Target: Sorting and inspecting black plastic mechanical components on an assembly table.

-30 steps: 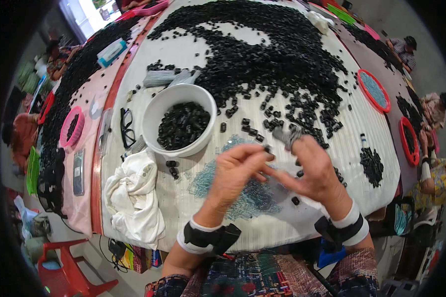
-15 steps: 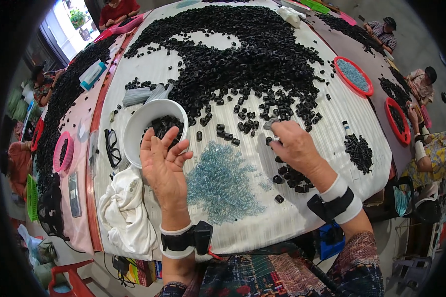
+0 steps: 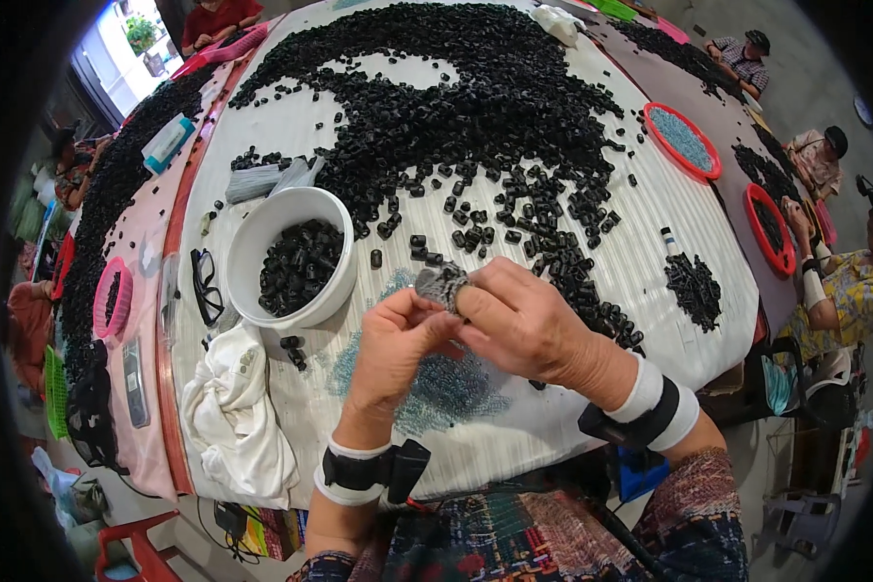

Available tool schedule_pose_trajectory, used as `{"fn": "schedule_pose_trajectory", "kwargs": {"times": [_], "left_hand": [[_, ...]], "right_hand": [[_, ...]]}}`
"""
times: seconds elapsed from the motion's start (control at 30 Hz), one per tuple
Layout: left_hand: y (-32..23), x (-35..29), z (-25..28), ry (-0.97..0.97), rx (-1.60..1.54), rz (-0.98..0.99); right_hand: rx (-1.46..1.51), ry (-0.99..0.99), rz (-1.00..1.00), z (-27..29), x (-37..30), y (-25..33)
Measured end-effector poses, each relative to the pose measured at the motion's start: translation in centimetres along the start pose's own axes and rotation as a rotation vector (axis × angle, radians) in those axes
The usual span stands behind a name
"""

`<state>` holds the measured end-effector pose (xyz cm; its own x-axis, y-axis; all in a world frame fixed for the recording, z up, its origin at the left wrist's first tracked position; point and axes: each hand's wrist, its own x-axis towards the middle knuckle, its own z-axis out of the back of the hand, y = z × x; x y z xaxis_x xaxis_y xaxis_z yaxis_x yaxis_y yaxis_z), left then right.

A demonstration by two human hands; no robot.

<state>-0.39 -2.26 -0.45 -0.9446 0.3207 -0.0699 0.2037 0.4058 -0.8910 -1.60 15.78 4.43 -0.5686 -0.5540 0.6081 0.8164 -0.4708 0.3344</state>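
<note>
Both my hands meet over the near middle of the table. Between them is a small grey crumpled thing, soft-looking, its kind unclear. My right hand is closed on it from the right. My left hand pinches at its lower left side, fingertips touching the right fingers. Underneath lies a patch of clear bluish beads, partly hidden by my hands. Short black cylindrical pieces are strewn just beyond and to the right. Left of my hands stands a white bowl holding more black pieces.
A large heap of black pieces covers the table's far part. White cloth, glasses and grey strips lie left. At right are a pile of thin black parts and red-rimmed trays. Several people work around.
My left hand has come off the bowl and closed, meeting my right. My right hand has moved left and nearer with the grey thing. A few black pieces now show beside the bowl.
</note>
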Motion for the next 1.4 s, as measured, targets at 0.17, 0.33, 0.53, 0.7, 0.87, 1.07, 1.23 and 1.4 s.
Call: {"fn": "schedule_pose_trajectory", "kwargs": {"times": [0.17, 0.33, 0.53, 0.7, 0.87, 1.07, 1.23, 1.4], "left_hand": [[-0.6, -0.1, 0.2, -0.098, -0.145, 0.072], [-0.4, 0.2, 0.0, -0.106, -0.17, 0.053], [-0.1, 0.1, 0.2, -0.122, -0.17, 0.052], [-0.1, 0.1, -0.1, -0.109, -0.193, 0.05], [-0.1, 0.1, 0.0, -0.083, -0.195, 0.044], [0.0, 0.2, -0.3, -0.045, -0.212, 0.077], [0.1, 0.1, -0.2, -0.073, -0.1, 0.093], [0.3, -0.2, -0.8, -0.035, -0.061, 0.11]], "right_hand": [[0.17, 0.019, -0.237, 2.2, -1.6, -0.9], [0.004, 0.25, -0.208, 1.1, -7.3, -1.0], [-0.296, 0.121, -0.188, 1.5, -7.3, -3.2], [-0.166, 0.167, -0.182, 1.0, -6.9, -0.5], [-0.203, 0.246, -0.136, -0.6, -7.4, -1.1], [-0.208, 0.253, -0.148, -0.6, -7.3, -1.5], [-0.163, 0.11, -0.258, 0.0, -6.7, -1.2], [0.086, 0.02, -0.346, 1.5, -4.7, 0.0]]}}
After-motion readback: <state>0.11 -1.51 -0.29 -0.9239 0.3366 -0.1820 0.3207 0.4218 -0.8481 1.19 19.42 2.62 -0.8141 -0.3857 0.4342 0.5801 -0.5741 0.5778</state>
